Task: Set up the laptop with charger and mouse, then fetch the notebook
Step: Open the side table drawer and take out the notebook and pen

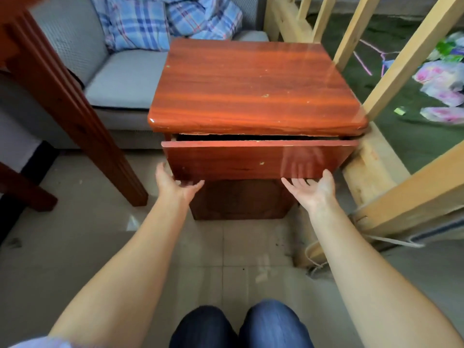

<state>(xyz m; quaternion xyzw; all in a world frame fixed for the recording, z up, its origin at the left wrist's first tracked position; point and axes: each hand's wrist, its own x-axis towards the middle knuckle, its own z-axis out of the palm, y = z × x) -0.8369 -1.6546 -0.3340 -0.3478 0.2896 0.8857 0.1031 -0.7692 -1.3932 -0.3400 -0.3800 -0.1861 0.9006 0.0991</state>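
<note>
Nearest the camera are the person's knees [241,325] in dark blue trousers, over a pale tiled floor [100,247]. Both bare forearms reach forward from there.

The left hand [173,183] is palm up with fingers spread, its fingertips under the lower left edge of the drawer front [258,159]. The right hand [312,188] is likewise palm up and spread, fingers loose, just below the lower right edge of the same panel; whether it touches the wood cannot be told. Neither hand grips anything.

The drawer belongs to a glossy red-brown bedside cabinet [256,81] and is pulled out a little, leaving a narrow dark slot under the top. Nothing inside the drawer can be made out (the gap is too thin and dark), so the notebook is not visible, nor are the laptop, charger or mouse. The cabinet top carries nothing. Its lower part [238,202] is dark and in shadow.

To the left stands a red-brown wooden leg [75,116] of a larger piece of furniture. Behind it is a grey sofa [125,81] with blue plaid bedding [165,18] piled on the seat back. To the right rises a pale wooden frame [391,79], and beyond it lie flowered plastic bags [442,81] on a green surface.
</note>
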